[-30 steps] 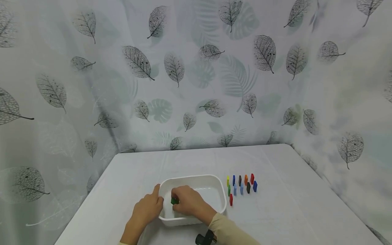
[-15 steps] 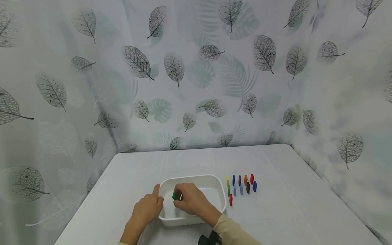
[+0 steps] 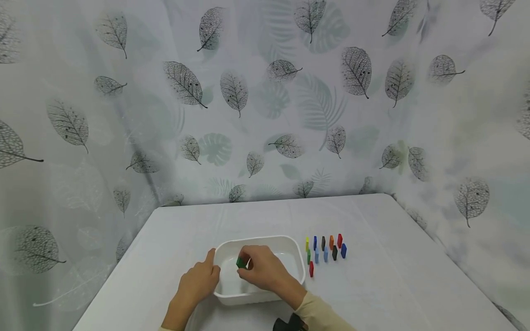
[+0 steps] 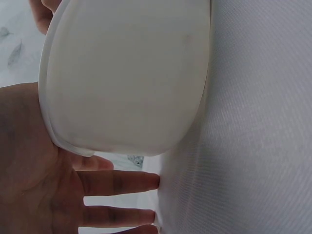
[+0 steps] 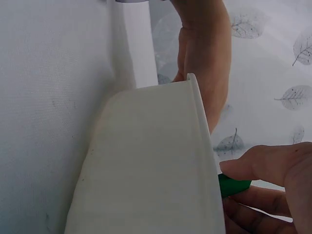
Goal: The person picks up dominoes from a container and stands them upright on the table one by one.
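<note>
In the head view my right hand (image 3: 262, 269) is over the left half of a white plastic tray (image 3: 258, 298), pinching a small green domino (image 3: 241, 263) between thumb and fingers. The right wrist view shows the same green domino (image 5: 234, 185) at the tray's rim, partly hidden behind the wall. My left hand (image 3: 199, 280) holds the tray's left end, its index finger along the rim and its thumb at the edge. From the left wrist, several fingers (image 4: 119, 183) stretch straight down beside the tray wall (image 4: 126, 83) to the table; the thumb is hidden behind it.
Right of the tray, several coloured dominoes stand upright in rows on the white table (image 3: 372, 285). A red domino (image 3: 311, 269) is nearest, a dark blue domino (image 3: 343, 250) farthest right. A leaf-print curtain (image 3: 265, 115) surrounds the table. A black camera (image 3: 290, 324) sits at my right wrist.
My right hand has lifted slightly and shifted right with the green domino, from low in the tray. My left hand and the tray stay put; the standing dominoes are unchanged.
</note>
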`<state>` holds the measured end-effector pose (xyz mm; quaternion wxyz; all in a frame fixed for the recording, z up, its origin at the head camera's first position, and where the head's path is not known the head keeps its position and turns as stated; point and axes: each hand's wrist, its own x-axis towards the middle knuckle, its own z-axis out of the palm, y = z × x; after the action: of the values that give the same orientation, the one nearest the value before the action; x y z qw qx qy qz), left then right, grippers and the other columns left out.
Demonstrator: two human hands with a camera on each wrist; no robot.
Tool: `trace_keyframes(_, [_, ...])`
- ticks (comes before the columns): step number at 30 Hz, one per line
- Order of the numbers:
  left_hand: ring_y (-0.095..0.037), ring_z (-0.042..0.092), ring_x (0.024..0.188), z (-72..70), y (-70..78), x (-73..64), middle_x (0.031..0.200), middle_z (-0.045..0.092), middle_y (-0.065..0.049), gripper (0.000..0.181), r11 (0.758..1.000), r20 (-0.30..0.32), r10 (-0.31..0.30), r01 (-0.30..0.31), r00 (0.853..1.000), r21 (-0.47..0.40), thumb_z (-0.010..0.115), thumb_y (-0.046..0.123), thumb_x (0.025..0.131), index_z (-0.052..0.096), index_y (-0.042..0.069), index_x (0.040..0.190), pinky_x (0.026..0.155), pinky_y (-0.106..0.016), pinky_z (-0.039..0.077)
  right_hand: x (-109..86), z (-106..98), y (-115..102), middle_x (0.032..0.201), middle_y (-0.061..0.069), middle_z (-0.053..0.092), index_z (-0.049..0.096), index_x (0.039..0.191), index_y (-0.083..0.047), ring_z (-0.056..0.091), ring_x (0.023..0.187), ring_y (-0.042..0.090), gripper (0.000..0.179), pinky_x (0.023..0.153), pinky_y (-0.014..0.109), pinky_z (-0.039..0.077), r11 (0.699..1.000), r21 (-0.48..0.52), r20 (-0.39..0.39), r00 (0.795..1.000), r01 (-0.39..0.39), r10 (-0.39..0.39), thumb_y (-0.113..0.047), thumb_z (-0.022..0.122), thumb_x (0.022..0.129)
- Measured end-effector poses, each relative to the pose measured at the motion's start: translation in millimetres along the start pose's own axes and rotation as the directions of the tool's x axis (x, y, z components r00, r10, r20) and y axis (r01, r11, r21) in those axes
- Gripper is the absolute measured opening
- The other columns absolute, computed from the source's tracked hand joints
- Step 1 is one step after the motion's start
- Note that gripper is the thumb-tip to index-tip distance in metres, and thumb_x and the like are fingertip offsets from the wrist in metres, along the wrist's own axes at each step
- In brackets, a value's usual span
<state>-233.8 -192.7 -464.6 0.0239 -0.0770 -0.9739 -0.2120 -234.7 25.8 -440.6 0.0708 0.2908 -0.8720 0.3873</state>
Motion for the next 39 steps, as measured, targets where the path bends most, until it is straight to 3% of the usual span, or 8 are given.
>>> trace_keyframes(9, [-0.021,0.05,0.051,1.9,-1.5,2.1,0.07,0.06,-0.008,0.055,1.0,-0.002,-0.011,0.011,1.0,0.013,0.046,0.019,0.102,0.042,-0.006,0.151,0.045,-0.037,0.038,-8.1,-8.6,2.4,0.084,-0.011,0.064,0.07,0.096,-0.014,0.062,0.073,0.006,0.016,0.063,0.02,0.05,0.999,0.031,-0.022,1.0,0.008,-0.007,-0.011,0.082,0.086])
trace_keyframes(34, [-0.02,0.051,0.051,0.1,-1.2,1.3,0.076,0.066,-0.011,0.056,1.0,0.001,0.002,-0.002,1.0,-0.019,0.045,0.018,0.102,0.039,-0.008,0.152,0.045,-0.036,0.039,-28.1,-32.9,9.8,0.086,-0.01,0.065,0.068,0.096,-0.014,0.063,0.077,0.007,0.016,0.066,0.023,0.052,0.997,0.045,-0.097,0.994,0.061,-0.057,-0.005,0.079,0.088])
trace_keyframes(39, [-0.02,0.049,0.049,1.2,-1.3,1.9,0.071,0.062,-0.007,0.057,1.0,0.0,0.003,-0.003,1.0,-0.018,0.045,0.018,0.103,0.039,-0.008,0.152,0.044,-0.035,0.038,-31.4,-37.9,12.2,0.086,-0.007,0.065,0.069,0.097,-0.013,0.064,0.076,0.008,0.017,0.066,0.024,0.053,0.997,0.042,-0.117,0.991,0.071,-0.066,-0.004,0.079,0.087])
